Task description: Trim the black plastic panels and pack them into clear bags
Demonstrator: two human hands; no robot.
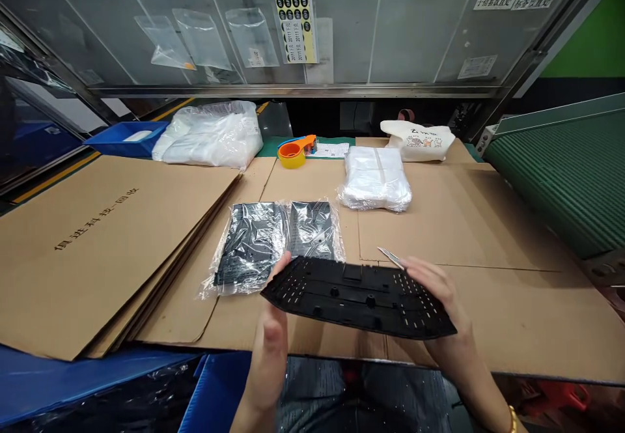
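Between my two hands, above the front of the table, is a black plastic housing panel [361, 296] with rows of slots at both ends and small posts on its face. My left hand [271, 329] grips its left end. My right hand [442, 296] holds the right end, and a slim silver pointed tool, seemingly a craft knife [390, 257], juts out from its fingers; its handle is hidden. Just behind the panel lie two similar black panels in clear bags, one at left [251, 241] and one at right [312, 228], side by side on the cardboard.
Flat cardboard sheets [112, 237] are stacked at left. Along the back are a blue tray [127, 139], a large bag of clear plastic [209, 135], a tape dispenser [295, 152], a bundle of plastic bags [377, 176] and a white pouch [420, 140]. A green conveyor [566, 166] runs at right.
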